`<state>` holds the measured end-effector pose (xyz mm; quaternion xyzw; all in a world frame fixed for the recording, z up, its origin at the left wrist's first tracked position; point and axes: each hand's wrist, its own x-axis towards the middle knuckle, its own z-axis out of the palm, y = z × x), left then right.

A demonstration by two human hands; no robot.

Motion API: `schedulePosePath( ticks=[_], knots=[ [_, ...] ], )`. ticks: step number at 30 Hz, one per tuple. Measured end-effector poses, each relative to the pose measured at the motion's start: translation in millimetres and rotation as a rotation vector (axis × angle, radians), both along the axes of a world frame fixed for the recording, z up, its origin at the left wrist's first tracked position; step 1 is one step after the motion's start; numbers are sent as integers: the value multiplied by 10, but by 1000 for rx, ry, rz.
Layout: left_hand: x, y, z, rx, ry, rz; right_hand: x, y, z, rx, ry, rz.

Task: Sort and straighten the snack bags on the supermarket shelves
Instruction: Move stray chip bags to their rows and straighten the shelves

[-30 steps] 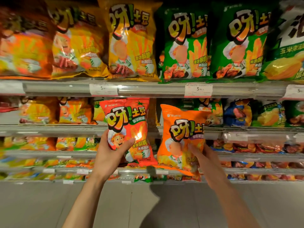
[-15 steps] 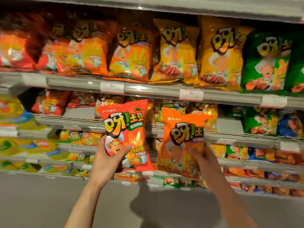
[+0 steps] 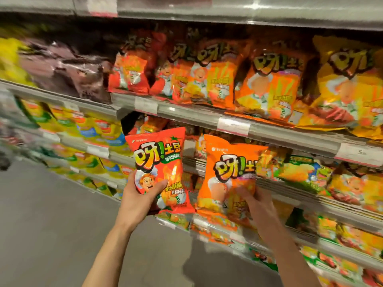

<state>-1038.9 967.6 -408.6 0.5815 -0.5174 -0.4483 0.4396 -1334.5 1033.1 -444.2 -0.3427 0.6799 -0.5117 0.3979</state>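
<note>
Head view: my left hand [image 3: 139, 200] gripped a red foil snack bag [image 3: 160, 170], my right hand [image 3: 258, 206] pinched an orange foil snack bag [image 3: 228, 175], apparently for matching to shelf rows.

Grey metal shelf rails [image 3: 290, 135] run in tiers, slanting down toward the right. White price labels [image 3: 233, 125] are clipped along their front edges; another label [image 3: 360, 152] at the far right shows a blurred figure. A further rail [image 3: 228, 9] crosses the top of the view. Below lies a plain grey floor [image 3: 51, 224], with soft shadows [image 3: 207, 268] near the base of the shelving
</note>
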Motion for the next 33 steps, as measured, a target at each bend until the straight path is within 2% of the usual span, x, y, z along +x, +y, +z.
schedulePosePath(
  ticks=[7, 14, 20, 23, 33],
  knots=[
    [100, -483, -103, -47, -42, -43, 217, -328, -118, -8, -47, 19],
    [138, -1241, -252, -53, -110, -250, 372, -418, -230, -23, -33, -113],
    [48, -1768, -347, -143, -144, -347, 650, -536, -384, -53, -84, -227],
    [-25, -2054, -454, -166, -172, -355, 702, -655, -487, -59, -68, -307],
    [-194, -2744, -501, -220, -228, -308, 841, -932, -489, -132, 19, -302]
  ],
)
